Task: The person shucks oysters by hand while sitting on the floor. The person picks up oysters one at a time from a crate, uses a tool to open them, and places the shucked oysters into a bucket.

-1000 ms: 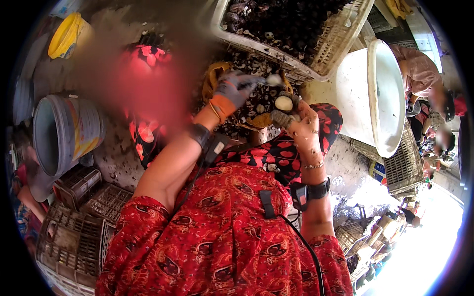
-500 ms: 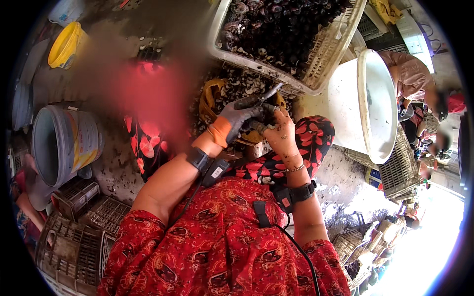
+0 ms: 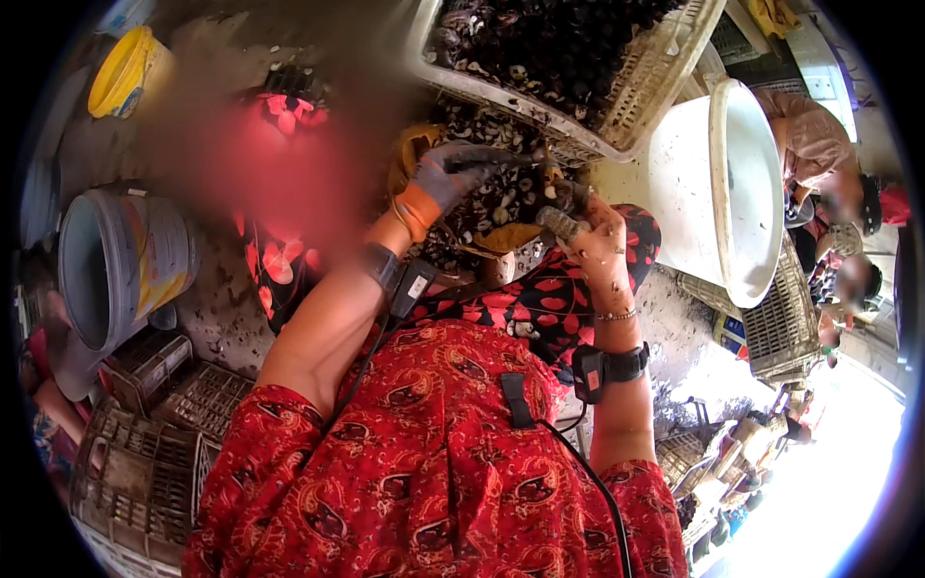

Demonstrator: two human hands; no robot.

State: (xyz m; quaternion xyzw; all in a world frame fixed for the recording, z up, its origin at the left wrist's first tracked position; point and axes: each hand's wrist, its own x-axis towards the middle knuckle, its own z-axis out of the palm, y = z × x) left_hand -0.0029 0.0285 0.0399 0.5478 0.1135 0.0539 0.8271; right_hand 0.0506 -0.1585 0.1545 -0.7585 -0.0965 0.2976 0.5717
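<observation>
From the head view, the person in the red patterned top is working over a heap of dark shellfish (image 3: pixel 491 207) lying just in front of the lap. The left hand (image 3: pixel 448 178), in a grey glove with an orange cuff, is reaching forward with its fingers curled shut around a thin metal tool (image 3: pixel 515 159), whose far end is pointing toward the right hand. The right hand (image 3: pixel 588 236) is bare, with taped fingertips (image 3: pixel 559 223), and it is clamped on 1 small dark shell (image 3: pixel 570 197) held up just above the heap, the tool's tip meeting it or sitting just beside it; which, I cannot tell. Both wrists are wearing dark bands, and the right one (image 3: pixel 605 371) has a cable running down from it.

Beyond the hands, a pale slatted crate (image 3: pixel 665 72) is holding a great many more dark shells, and it is touching the heap's far edge. A big white tub (image 3: pixel 732 193) is standing to the right of the hands, tipped on its side. Off to the left, a grey bucket (image 3: pixel 120 270) is lying tilted, with a yellow bucket (image 3: pixel 125 72) farther back. Brown wire baskets (image 3: pixel 145 433) are stacked at the lower left. Other people are sitting at the far right, well apart.
</observation>
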